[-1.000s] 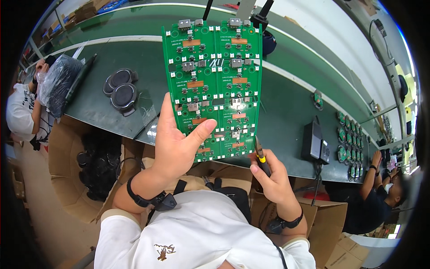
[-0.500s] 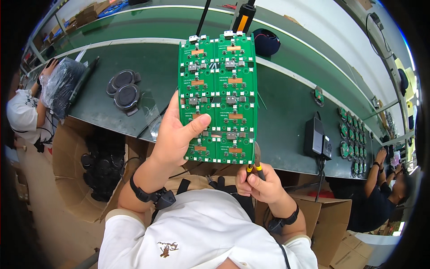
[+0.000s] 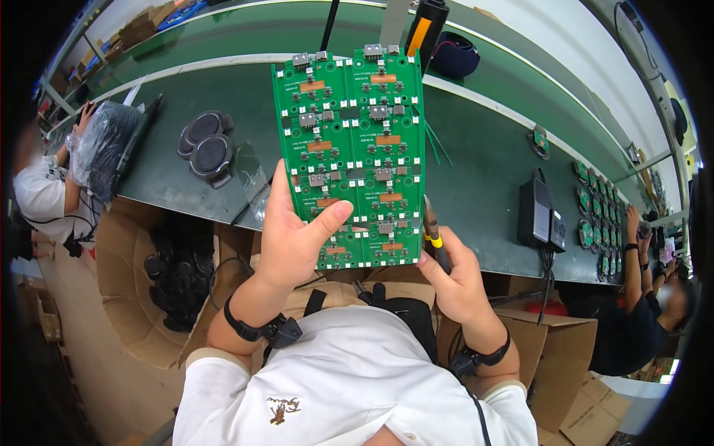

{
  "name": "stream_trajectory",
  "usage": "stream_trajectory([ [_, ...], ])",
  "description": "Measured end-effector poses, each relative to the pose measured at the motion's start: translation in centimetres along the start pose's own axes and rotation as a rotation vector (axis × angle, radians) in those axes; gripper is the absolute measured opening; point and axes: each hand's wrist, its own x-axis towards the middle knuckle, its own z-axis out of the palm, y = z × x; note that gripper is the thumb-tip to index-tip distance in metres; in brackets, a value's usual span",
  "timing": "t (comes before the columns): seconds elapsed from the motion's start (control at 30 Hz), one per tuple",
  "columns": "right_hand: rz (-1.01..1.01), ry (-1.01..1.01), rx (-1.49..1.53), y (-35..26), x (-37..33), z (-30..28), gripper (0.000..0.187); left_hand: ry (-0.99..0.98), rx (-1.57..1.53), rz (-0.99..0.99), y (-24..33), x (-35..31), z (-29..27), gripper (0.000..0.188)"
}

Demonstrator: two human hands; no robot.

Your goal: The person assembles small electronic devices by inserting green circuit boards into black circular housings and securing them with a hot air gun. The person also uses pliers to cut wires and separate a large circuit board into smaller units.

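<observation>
A green circuit board panel (image 3: 346,152), made up of several joined small boards with metal sockets, is held up in front of me. My left hand (image 3: 291,241) grips its lower left side, thumb pressed on the front face. At the lower right edge, my right hand (image 3: 460,279) is closed round diagonal cutters (image 3: 436,241) with black-and-yellow handles. Their jaws point upward beside the panel's right edge; whether they touch it I cannot tell. Some of my right fingers are hidden behind the handles and palm. Thin green strips (image 3: 437,141) lie on the table behind the panel.
Round black parts (image 3: 210,154) sit on the green table at left, and a carton (image 3: 123,297) below holds many more. At right stand a black power box (image 3: 539,215) and rows of round green boards (image 3: 595,212). Other people work at both sides.
The cutters have moved up from the panel's bottom corner to its right edge, and my right hand has risen with them. The panel's top has tipped slightly left.
</observation>
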Motion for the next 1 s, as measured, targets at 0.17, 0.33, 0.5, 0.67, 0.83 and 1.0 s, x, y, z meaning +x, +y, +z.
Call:
stream_trajectory([
  [0.17,0.015,0.032,-0.033,0.4,0.0,0.2,0.023,-0.034,0.063,0.045,-0.6,-0.1,-0.2,0.055],
  [0.33,0.127,-0.092,0.369,2.3,-0.6,0.5,0.023,-0.052,-0.081,-0.014,-1.2,0.1,-0.9,0.042],
  [0.5,0.141,-0.374,1.039,4.1,-1.0,1.2,0.027,-0.039,-0.242,-0.141,-2.8,-0.1,-0.9,0.038],
  [0.67,0.130,-0.060,0.282,2.5,-0.2,0.4,0.027,-0.029,-0.052,-0.087,-2.7,-0.6,-1.5,0.035],
  [0.83,0.107,0.027,0.212,2.0,0.7,0.2,0.026,-0.034,0.093,-0.033,-3.2,-1.7,-1.2,0.030],
  [1.0,0.148,0.006,0.146,2.9,0.2,0.1,0.023,0.010,-0.044,-0.093,-2.3,-1.4,-0.7,0.028],
])
